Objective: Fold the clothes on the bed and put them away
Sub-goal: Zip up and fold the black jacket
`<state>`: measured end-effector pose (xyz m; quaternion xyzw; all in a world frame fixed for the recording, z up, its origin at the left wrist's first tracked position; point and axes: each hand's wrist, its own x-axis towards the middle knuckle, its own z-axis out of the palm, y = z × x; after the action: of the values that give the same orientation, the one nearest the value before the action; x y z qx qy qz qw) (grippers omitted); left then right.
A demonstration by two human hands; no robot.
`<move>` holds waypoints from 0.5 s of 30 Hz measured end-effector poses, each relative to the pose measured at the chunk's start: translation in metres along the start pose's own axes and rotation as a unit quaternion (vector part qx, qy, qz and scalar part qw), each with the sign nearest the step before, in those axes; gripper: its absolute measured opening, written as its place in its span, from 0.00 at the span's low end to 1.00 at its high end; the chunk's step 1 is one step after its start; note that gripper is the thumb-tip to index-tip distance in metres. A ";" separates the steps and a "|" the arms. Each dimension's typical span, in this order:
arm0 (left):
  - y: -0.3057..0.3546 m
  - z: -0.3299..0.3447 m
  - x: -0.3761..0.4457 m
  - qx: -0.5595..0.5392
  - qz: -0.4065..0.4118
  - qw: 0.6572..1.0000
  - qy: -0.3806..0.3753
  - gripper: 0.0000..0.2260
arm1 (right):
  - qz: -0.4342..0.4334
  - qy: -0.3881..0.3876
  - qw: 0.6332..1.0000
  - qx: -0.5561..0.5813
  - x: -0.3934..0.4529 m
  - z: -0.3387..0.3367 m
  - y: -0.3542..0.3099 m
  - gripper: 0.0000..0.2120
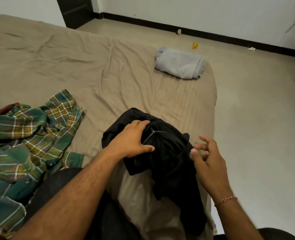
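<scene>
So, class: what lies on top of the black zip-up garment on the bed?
The left hand rests flat on the black garment beside its zipper. The right hand touches its right edge. Whatever is folded under the palm is hidden.

Dim, flat indoor light with soft shadows under the hands, the right hand point(210, 163) smeared by motion blur, the black garment point(167, 153) losing detail (nearly featureless), and wide-angle bending at the edges.

A black zippered garment point(162, 153) lies bunched near the bed's point(74, 66) right edge. A folded grey garment point(179, 64) sits at the far right corner. A green plaid shirt point(27, 135) sprawls crumpled by the left edge.
</scene>
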<state>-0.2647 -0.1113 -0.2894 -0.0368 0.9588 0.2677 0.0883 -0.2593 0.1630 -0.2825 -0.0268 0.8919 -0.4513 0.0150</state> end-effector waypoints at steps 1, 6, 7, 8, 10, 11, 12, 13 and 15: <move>0.000 0.000 0.000 0.008 0.001 1.000 0.004 0.41 | -0.009 -0.015 0.999 0.027 0.001 0.000 -0.004 0.24; -0.001 -0.008 0.000 -0.056 -0.005 0.993 0.103 0.17 | -0.013 -0.153 0.987 -0.040 0.000 0.022 0.001 0.21; 0.000 -0.012 -0.001 -0.087 0.000 0.986 0.141 0.17 | -0.005 -0.160 0.987 -0.026 0.002 0.021 0.000 0.12; 0.002 -0.018 -0.002 -0.122 0.009 0.976 0.181 0.18 | 0.007 -0.171 0.985 0.017 0.002 0.016 -0.003 0.06; 0.003 -0.031 -0.005 -0.210 0.004 0.953 0.218 0.18 | 0.014 -0.185 0.974 0.131 0.001 0.002 -0.011 0.06; 0.002 -0.037 -0.005 -0.246 -0.012 0.947 0.207 0.15 | 0.005 -0.180 0.969 0.167 -0.001 -0.006 -0.015 0.07; -0.003 -0.040 -0.006 -0.250 -0.036 0.949 0.188 0.12 | -0.013 -0.163 0.971 0.173 -0.002 -0.012 -0.016 0.08; -0.007 -0.044 -0.008 -0.204 -0.061 0.962 0.173 0.09 | -0.037 -0.133 0.980 0.143 -0.002 -0.016 -0.015 0.09; -0.015 -0.046 -0.016 -0.003 -0.074 0.975 0.210 0.09 | -0.085 -0.084 0.993 0.014 -0.001 -0.018 -0.008 0.08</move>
<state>-0.2540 -0.1475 -0.2556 -0.1631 0.9496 0.2500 -0.0959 -0.2586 0.1733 -0.2653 -0.1405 0.8754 -0.4596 0.0520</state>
